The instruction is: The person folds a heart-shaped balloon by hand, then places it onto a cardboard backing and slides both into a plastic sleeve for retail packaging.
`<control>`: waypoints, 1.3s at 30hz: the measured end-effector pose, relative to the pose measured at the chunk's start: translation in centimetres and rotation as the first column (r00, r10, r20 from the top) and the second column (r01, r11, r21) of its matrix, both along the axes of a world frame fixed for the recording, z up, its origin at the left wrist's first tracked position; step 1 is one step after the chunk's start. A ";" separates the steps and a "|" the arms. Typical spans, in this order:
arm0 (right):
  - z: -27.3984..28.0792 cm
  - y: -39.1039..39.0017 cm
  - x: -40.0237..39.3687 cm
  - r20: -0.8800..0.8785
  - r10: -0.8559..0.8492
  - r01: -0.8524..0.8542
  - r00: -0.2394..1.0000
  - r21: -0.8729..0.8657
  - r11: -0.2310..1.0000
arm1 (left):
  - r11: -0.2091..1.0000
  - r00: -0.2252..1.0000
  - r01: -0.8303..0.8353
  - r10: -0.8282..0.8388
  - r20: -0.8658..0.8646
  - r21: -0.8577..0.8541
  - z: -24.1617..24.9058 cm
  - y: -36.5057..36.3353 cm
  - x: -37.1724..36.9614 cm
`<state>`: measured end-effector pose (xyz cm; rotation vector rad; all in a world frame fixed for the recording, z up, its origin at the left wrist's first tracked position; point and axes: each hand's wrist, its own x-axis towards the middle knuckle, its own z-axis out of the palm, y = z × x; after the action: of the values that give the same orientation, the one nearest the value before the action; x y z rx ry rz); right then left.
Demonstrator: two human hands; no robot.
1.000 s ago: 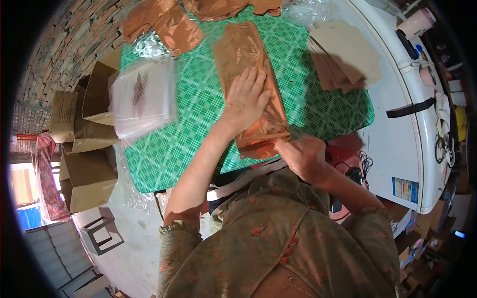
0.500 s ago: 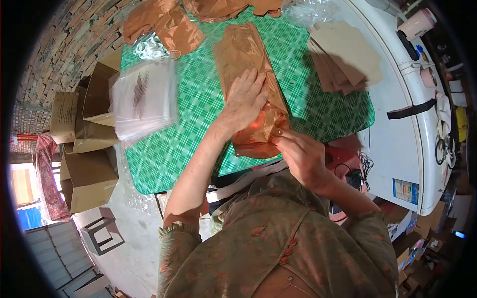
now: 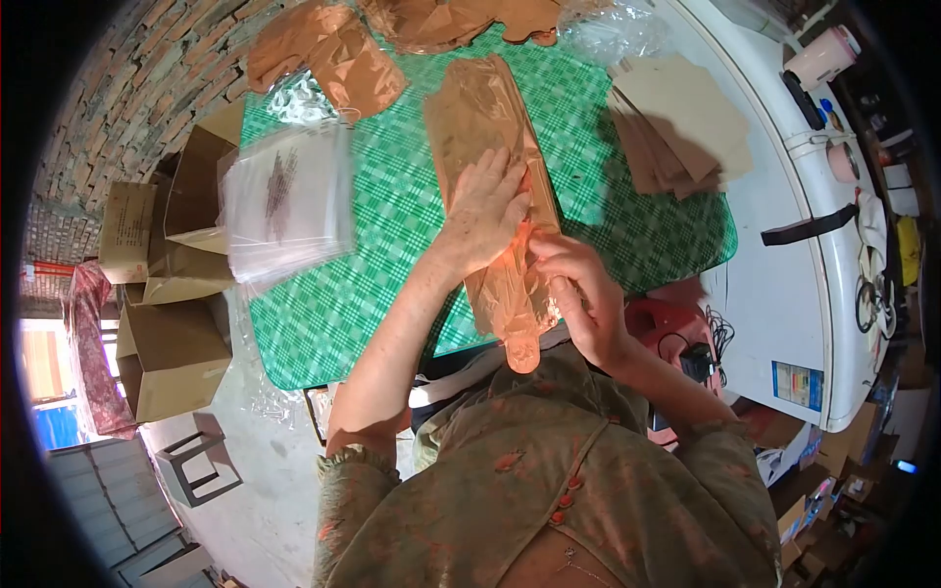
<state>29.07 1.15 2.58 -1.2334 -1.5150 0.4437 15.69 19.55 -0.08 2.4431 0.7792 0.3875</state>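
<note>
A long orange-brown foil-like sheet (image 3: 480, 108) lies lengthwise on the green checked tablecloth (image 3: 392, 176). Its near end, narrowed to a rounded tab, hangs past the table edge toward my body. My left hand (image 3: 482, 211) rests flat on the middle of the sheet, fingers extended. Close to the sheet's right edge, my right hand (image 3: 580, 294) is bent with thumb and fingers curled toward each other; whether material is pinched between the fingertips is too small to make out.
Clear plastic bags (image 3: 289, 201) are stacked at the left, beside open cardboard boxes (image 3: 176, 353). Brown card sheets (image 3: 676, 118) lie at the right. More orange pieces (image 3: 363, 73) and clear plastic (image 3: 613, 34) are at the far edge. A white appliance (image 3: 765, 284) stands right.
The sheet's near end has gone from wide and folded to narrow, extending closer to my body. My right hand has shifted slightly up the sheet; my left hand stays pressed on it.
</note>
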 end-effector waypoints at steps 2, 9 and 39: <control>0.2 0.2 -0.3 -0.081 -0.064 0.063 0.995 -0.013 0.998 | 1.000 1.000 -0.004 0.004 0.000 -0.007 0.1 0.0 0.0; -1.7 4.0 2.5 0.040 -0.092 0.093 0.995 -0.038 0.995 | 1.000 1.000 -0.003 0.003 0.028 -0.025 0.1 -0.1 -0.1; -2.2 11.4 8.4 0.637 0.134 -0.264 0.760 0.114 0.958 | 0.979 0.999 0.016 -0.022 0.028 0.205 2.9 2.5 -1.2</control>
<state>37.42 12.53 0.38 -1.1125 -2.2186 -0.0068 14.45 22.02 2.78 2.6270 0.7352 0.5189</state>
